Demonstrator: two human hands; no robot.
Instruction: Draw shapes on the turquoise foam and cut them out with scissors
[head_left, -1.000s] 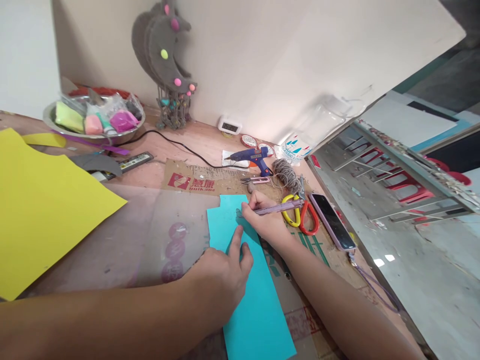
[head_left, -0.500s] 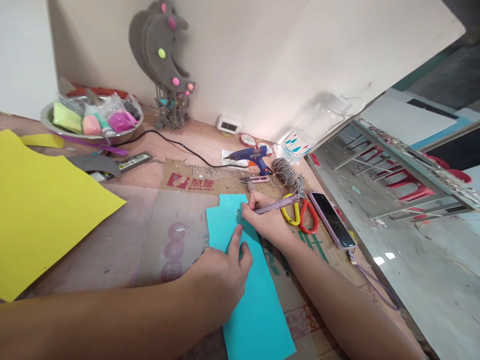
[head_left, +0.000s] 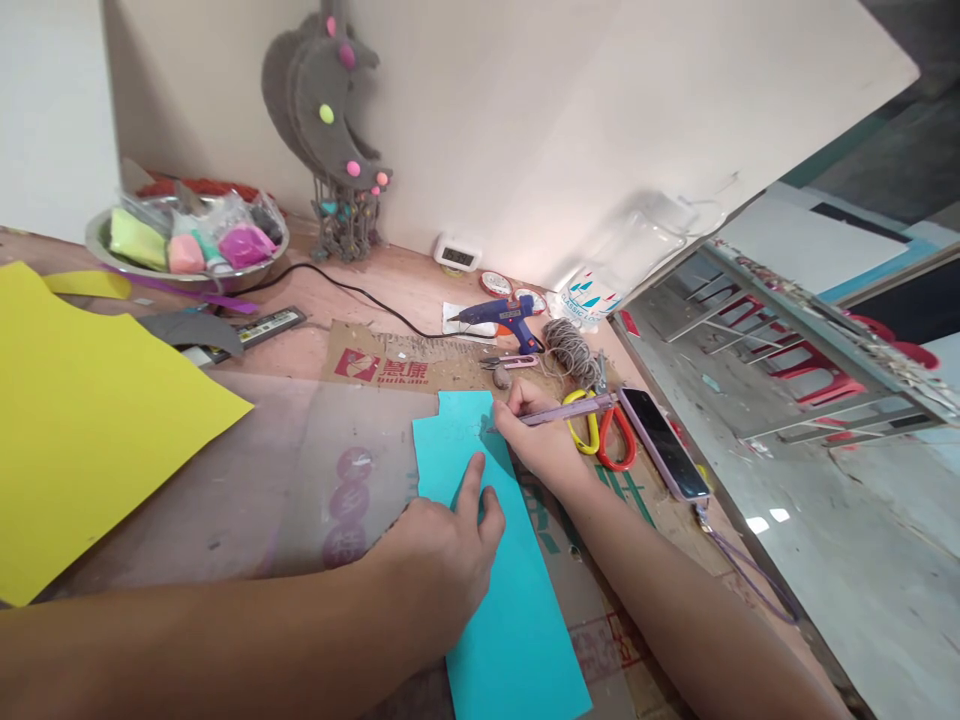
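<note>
A turquoise sheet of paper (head_left: 517, 620) with a notched upper end lies lengthwise in front of me. My left hand (head_left: 442, 550) rests on it, index finger stretched out and pressing the surface, the other fingers loosely bent and holding nothing. In a pinch grip, my right hand (head_left: 536, 435) holds a slim purple pen (head_left: 574, 408), its tip down near the paper's upper right edge. Small dark marks show on the paper by the tip. Just beyond the right hand are scissors (head_left: 618, 440) with one yellow and one red handle.
A blue glue gun (head_left: 506, 318), thread snips (head_left: 514, 362) and grey yarn (head_left: 570, 350) lie behind the paper. A phone (head_left: 665, 445) is at the right edge. Yellow paper (head_left: 97, 430) covers the left side. A metal bowl (head_left: 97, 245) of clay packets stands behind it.
My right hand has shifted slightly to the right with the pen, which now lies at a flatter angle, uncovering more of the marks. The left hand stays in place.
</note>
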